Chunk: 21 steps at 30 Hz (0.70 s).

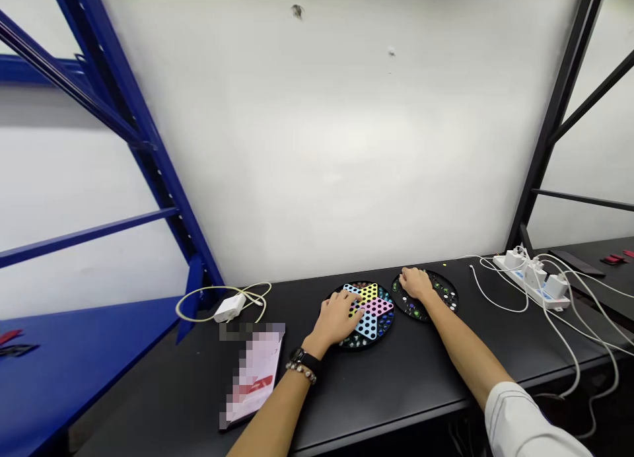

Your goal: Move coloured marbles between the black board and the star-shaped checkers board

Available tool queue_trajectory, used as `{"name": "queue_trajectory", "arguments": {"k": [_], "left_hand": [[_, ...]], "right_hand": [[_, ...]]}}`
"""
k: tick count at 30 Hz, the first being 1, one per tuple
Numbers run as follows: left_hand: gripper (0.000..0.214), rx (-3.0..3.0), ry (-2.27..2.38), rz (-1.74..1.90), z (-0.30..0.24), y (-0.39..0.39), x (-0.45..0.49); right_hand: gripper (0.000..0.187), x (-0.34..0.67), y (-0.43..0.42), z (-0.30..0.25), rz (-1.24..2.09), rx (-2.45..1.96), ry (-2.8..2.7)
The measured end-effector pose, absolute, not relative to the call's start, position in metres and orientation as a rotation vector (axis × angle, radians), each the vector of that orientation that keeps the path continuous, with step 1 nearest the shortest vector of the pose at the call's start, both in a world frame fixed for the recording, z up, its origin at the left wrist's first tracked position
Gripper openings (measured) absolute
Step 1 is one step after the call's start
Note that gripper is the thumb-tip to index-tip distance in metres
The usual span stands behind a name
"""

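A round Chinese checkers board (pixel 367 325) with a coloured star full of holes lies on the black table. Marbles sit in the black sections around its star. My left hand (pixel 339 315), with a watch and a beaded bracelet at the wrist, rests over the board's left side, fingers apart and holding nothing I can see. To the right is a round black tray (pixel 448 286) with scattered marbles, green and white among them. At the tray's far left side, my right hand (pixel 416 283) has its fingers curled together, pointing down; what is between the fingertips is hidden.
A partly blurred pink-and-white flat item (pixel 257 378) lies left of my left forearm. Behind it is a white charger (pixel 230 308) with its cable. A power strip (pixel 532 282) with plugs and trailing cables stands right. A blue frame (pixel 143 140) rises at left.
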<state>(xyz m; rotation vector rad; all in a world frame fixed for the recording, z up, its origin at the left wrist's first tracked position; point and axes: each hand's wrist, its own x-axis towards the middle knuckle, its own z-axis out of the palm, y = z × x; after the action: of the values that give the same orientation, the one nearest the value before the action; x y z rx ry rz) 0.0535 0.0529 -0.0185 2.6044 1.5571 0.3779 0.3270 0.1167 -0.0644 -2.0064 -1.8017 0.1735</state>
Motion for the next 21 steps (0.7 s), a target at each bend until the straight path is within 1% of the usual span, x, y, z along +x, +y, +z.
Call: {"name": "queue_trajectory", "arguments": {"k": [3, 7, 10, 16, 21], "left_hand": [[0.033, 2.604, 1.545, 0.385, -0.020, 0.054, 0.052], [0.034, 2.608, 1.539, 0.393, -0.021, 0.055, 0.051], [0.034, 2.608, 1.528, 0.399, -0.021, 0.055, 0.051], [0.034, 2.606, 1.540, 0.385, -0.020, 0.055, 0.053], [0.035, 2.599, 1.550, 0.367, -0.021, 0.056, 0.053]], "right_hand": [[0.023, 0.325, 0.116, -0.065, 0.275, -1.934, -1.644], [0.032, 0.333, 0.122, -0.054, 0.458, -1.730, -1.323], [0.034, 0.356, 0.121, -0.037, 0.608, -1.517, -1.060], [0.031, 0.412, 0.099, -0.019, 0.925, -1.129, -0.681], [0.025, 0.411, 0.097, -0.023, 1.111, -1.076, -0.597]]}}
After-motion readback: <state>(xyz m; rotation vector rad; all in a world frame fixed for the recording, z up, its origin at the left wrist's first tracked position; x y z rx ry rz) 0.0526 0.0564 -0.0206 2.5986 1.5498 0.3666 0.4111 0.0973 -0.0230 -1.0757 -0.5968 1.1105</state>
